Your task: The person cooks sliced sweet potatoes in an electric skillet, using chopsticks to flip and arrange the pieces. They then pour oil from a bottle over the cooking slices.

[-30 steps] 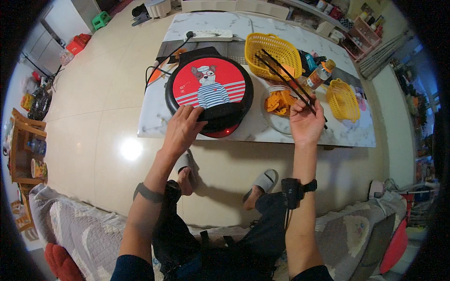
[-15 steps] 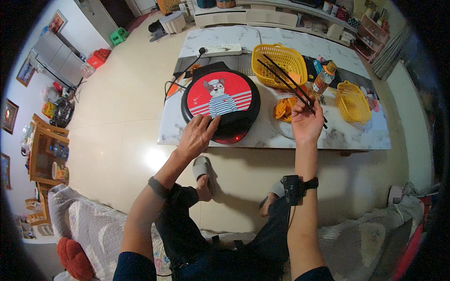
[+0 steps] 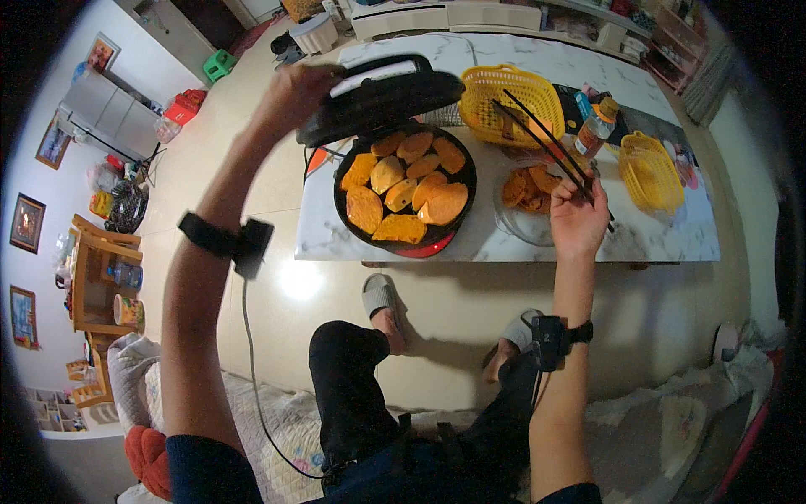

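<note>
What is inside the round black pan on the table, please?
Orange slices lie spread across the pan; the left hand holds its lid open. The undersides of the slices, and the pan's surface directly beneath them, are covered and cannot be seen.

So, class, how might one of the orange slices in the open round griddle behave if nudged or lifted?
An orange slice would probably slide rather than roll, since it seems to lie on a broad, flat face. Its shiny patches suggest it may feel slippery when lifted.
</note>
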`<state>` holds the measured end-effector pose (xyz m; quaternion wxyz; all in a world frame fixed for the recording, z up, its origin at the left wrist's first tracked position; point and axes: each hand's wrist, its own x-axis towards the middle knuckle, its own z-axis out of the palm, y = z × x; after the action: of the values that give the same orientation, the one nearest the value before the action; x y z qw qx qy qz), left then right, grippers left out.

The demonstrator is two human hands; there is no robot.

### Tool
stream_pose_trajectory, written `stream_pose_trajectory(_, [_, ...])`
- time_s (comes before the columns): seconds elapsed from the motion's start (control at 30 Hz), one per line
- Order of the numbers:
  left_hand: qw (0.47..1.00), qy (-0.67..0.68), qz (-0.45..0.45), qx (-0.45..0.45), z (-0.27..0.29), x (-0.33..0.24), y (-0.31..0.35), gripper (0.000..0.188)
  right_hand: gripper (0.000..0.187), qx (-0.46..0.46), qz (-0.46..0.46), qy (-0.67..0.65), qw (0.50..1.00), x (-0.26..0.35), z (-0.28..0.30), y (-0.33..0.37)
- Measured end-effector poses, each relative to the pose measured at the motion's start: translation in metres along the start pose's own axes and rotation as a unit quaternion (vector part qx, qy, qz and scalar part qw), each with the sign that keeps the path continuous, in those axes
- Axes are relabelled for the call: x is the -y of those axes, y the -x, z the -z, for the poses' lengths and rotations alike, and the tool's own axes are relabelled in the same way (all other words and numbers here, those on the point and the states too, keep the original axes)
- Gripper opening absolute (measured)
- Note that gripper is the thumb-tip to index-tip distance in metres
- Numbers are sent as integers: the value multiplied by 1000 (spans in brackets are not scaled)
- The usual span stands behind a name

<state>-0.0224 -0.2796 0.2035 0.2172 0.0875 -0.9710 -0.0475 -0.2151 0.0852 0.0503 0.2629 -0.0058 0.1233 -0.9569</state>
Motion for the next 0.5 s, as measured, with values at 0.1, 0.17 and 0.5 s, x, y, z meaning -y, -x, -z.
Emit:
stream_pose_trajectory(0.1, [1000,26,-17,-1,18,47,-46,21,24,-5,1,10,1000,4,1,-1])
stream_pose_trajectory(0.17, [999,-25,37,28,25,79,-69,23,23,-9,1,22,1000,6,3,-4])
stream_pose_trajectory(0.5, [940,311,138,4,10,187,-81,38,19,-21,-10,77,997,-4,8,-13])
